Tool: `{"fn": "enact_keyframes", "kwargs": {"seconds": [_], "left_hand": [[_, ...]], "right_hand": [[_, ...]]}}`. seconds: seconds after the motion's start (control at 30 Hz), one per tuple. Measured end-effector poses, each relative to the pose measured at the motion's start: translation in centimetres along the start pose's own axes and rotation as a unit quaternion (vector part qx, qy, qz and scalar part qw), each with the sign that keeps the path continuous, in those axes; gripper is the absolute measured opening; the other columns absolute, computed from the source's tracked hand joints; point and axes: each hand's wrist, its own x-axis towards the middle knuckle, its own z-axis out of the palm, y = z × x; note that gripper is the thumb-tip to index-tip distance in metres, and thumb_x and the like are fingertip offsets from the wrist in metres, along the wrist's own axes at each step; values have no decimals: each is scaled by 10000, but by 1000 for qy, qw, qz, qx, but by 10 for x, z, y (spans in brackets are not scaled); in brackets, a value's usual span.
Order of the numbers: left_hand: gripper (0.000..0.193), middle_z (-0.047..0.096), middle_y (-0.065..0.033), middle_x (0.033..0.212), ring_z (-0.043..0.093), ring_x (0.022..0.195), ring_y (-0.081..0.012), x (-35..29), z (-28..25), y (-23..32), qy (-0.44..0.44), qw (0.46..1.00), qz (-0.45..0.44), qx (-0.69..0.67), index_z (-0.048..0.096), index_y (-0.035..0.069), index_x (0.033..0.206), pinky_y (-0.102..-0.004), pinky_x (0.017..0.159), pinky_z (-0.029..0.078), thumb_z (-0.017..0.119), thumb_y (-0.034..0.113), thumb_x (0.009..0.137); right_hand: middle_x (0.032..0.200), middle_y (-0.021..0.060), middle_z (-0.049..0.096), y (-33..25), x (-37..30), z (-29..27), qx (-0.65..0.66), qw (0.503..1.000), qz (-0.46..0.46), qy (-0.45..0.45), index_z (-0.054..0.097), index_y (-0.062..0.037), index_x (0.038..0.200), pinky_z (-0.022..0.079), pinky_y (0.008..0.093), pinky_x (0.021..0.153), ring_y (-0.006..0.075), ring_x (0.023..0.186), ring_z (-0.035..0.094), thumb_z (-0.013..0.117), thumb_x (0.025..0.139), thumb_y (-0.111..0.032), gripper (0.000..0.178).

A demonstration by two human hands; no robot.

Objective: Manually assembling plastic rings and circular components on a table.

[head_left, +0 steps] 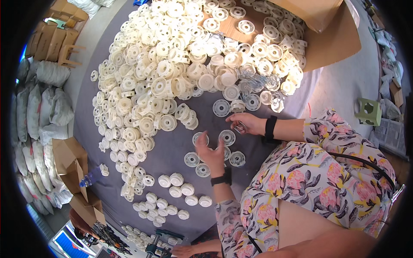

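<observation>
My left hand (211,155) is over the dark cloth with its thumb and fingers apart, nothing in it. Under and around it lie several round wheel-like plastic parts with metallic-looking rings, such as this ringed part (237,158) and another ringed part (192,159). To its upper right, my right hand (249,123) is closed on small shiny metal wire pieces (240,127); their exact shape is hard to make out. Just beyond the right hand are an upright white plastic part (237,105) and a flat ringed part (221,108). A bundle of thin metal wire pieces (254,81) rests farther back.
A large heap of cream plastic parts (159,56) covers the far and left table. An open cardboard box (331,47) lies far right. Capped white parts (175,191) sit near left. Another person's hand (184,250) is by a green machine (165,235). Sacks (41,107) line the left.
</observation>
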Motion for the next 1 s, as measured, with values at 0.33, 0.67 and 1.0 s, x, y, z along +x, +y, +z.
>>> {"fn": "enact_keyframes", "kwargs": {"seconds": [0.33, 0.67, 1.0], "left_hand": [[458, 557, -88, 1118, 565, 940, -133, 15, 41, 10, -86, 903, -190, -375, 480, 17, 1232, -262, 780, 477, 664, 30, 812], [437, 546, -133, 1190, 536, 1012, -194, 58, 83, 4, -56, 929, -111, -347, 485, 0, 1218, -321, 897, 428, 636, 11, 808], [477, 528, -162, 1086, 499, 1036, -345, 47, 81, 6, -38, 992, 3, -122, 514, 24, 1152, -424, 917, 389, 691, 67, 711]], "right_hand": [[935, 27, 605, -16, -14, 9, 91, 996, 8, 3, 592, -97, 1055, 467, 302, 729, 163, 828, 578, 499, 916, -295, 260], [875, 36, 629, -4, -29, -31, 65, 997, 48, 19, 589, -99, 1046, 462, 285, 657, 134, 735, 576, 477, 923, -287, 251], [821, 44, 624, -2, -33, -50, 67, 997, 20, 25, 575, -84, 1017, 450, 269, 570, 126, 665, 559, 526, 890, -280, 239]]}}
